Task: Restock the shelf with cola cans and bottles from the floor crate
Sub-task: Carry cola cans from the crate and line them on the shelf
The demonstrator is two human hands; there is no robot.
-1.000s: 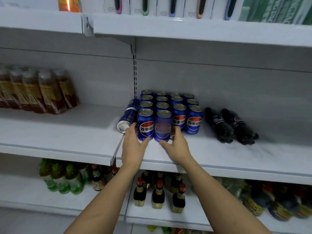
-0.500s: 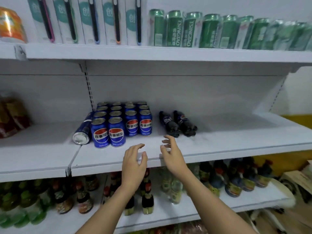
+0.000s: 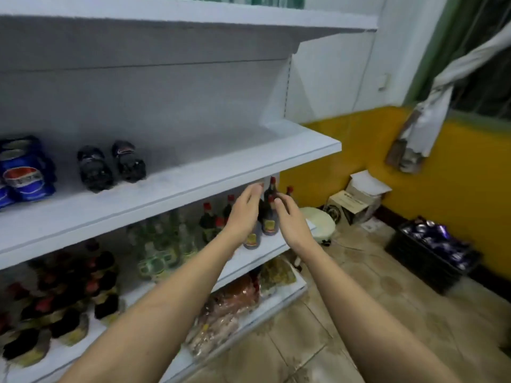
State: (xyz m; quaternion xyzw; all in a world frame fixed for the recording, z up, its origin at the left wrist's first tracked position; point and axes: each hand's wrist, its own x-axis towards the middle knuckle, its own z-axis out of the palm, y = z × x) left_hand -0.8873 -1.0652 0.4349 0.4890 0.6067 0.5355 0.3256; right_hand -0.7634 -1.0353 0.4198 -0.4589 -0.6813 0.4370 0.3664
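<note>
Floor crate [image 3: 431, 252] sits far right against the yellow wall, cans inside. Left hand [image 3: 244, 210] and right hand [image 3: 290, 217] both released, empty, below the shelf [image 3: 193, 175]. Advice: approach squarely, grasp cans upright, one per hand.

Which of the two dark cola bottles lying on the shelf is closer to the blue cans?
The left bottle; the other bottle lies farther right of the blue cans.
</note>
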